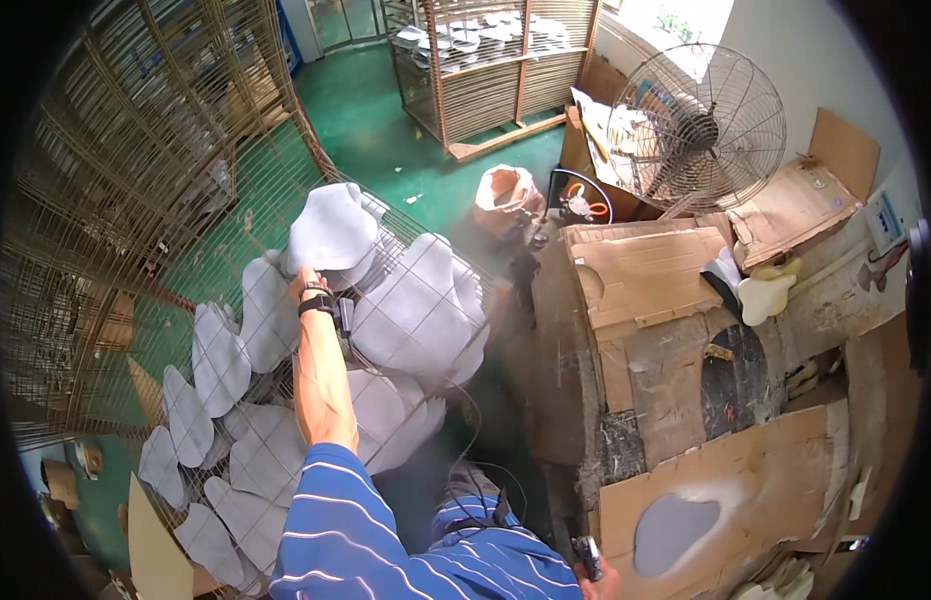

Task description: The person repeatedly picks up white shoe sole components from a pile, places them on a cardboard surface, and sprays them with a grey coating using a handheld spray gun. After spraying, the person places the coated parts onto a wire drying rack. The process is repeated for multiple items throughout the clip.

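My left hand (pixel 307 282) pinches a pale grey foam cut-out (pixel 330 232); beneath this grip, overlapping pieces on the wire rack (pixel 465 290) could slide. Right hand (pixel 597 578) clenches a dark tool (pixel 586 555).

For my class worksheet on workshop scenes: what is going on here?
A person in a striped blue sleeve reaches out with the left hand, laying a grey piece on a wire rack that already carries many similar grey pieces. The right hand, at the lower edge, grips a small dark tool. Beside it a bench covered in cardboard bears a grey patch. A fan stands behind.
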Action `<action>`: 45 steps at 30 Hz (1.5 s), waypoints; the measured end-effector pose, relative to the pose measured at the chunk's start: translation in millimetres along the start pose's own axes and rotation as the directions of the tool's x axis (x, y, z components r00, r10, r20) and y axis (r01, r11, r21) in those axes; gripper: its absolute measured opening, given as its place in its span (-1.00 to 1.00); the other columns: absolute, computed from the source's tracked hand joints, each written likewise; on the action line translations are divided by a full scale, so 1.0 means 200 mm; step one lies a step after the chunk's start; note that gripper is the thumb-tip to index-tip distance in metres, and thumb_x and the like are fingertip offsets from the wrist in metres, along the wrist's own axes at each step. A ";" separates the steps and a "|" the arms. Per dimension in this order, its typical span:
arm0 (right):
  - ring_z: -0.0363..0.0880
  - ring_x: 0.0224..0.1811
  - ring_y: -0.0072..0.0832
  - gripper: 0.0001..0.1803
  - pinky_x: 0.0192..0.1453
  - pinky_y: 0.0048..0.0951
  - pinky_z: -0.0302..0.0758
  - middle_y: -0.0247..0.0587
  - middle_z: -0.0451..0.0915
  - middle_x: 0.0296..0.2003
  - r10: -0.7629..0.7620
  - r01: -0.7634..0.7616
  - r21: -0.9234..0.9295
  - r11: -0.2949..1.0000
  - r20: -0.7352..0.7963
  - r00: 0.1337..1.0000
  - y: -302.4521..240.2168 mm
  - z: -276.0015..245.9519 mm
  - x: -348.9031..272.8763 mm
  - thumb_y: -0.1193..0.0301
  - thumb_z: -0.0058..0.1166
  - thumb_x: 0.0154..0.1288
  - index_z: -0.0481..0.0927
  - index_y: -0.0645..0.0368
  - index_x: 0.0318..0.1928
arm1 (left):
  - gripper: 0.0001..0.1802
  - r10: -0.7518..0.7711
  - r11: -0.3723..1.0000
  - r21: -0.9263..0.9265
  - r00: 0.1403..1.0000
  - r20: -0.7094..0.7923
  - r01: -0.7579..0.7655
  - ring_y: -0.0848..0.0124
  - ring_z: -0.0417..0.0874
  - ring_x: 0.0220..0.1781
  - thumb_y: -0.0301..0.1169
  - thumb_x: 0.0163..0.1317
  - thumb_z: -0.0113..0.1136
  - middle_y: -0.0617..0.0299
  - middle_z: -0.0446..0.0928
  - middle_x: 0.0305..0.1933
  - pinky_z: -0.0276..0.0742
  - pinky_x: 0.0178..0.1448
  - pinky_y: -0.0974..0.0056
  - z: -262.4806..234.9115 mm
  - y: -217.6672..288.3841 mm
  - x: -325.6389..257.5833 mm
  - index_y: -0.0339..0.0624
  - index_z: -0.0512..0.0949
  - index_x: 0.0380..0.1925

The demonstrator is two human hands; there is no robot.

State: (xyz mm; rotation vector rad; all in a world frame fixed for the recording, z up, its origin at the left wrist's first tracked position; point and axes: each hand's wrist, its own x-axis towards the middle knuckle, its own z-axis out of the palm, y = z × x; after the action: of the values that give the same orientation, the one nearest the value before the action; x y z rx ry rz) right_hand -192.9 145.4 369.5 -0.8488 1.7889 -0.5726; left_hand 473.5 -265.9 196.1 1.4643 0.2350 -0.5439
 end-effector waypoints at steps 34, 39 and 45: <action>0.52 -0.21 -0.44 -0.43 -0.07 -0.39 0.49 -0.14 0.67 -0.23 0.041 -0.037 -0.091 0.995 0.049 0.998 -0.07 0.19 0.18 0.48 0.07 0.25 0.54 0.22 0.31 | -0.34 -0.034 0.917 -0.376 0.966 0.256 0.132 0.04 0.54 0.31 -0.05 0.30 0.26 -0.02 0.51 0.30 0.49 0.34 -0.09 -0.08 0.09 0.39 -0.16 0.44 0.30; 0.50 -0.24 -0.48 -0.47 -0.11 -0.41 0.49 -0.16 0.66 -0.24 0.033 -0.029 -0.109 0.994 0.033 0.999 -0.06 0.15 0.12 0.49 0.08 0.28 0.57 0.24 0.29 | -0.24 0.456 0.844 0.302 0.889 0.032 -0.444 0.10 0.50 0.32 -0.22 0.21 0.32 -0.07 0.47 0.31 0.37 0.40 -0.05 -0.04 0.14 0.20 -0.30 0.35 0.37; 0.45 -0.32 -0.50 -0.59 -0.22 -0.33 0.47 -0.21 0.64 -0.30 -0.020 0.023 0.028 0.999 -0.104 0.994 0.02 0.14 -0.02 0.43 0.16 0.39 0.60 0.41 0.16 | -0.42 0.349 0.937 -0.184 0.769 0.536 -0.297 0.30 0.45 0.34 -0.46 0.35 0.22 0.16 0.43 0.31 0.32 0.43 0.02 0.06 0.23 -1.09 -0.13 0.36 0.37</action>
State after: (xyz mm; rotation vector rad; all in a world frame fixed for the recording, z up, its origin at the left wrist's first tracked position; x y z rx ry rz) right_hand -167.1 150.9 358.8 -0.8323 1.8623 -0.6656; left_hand 306.8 -233.1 340.2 1.1608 -0.4556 -0.6464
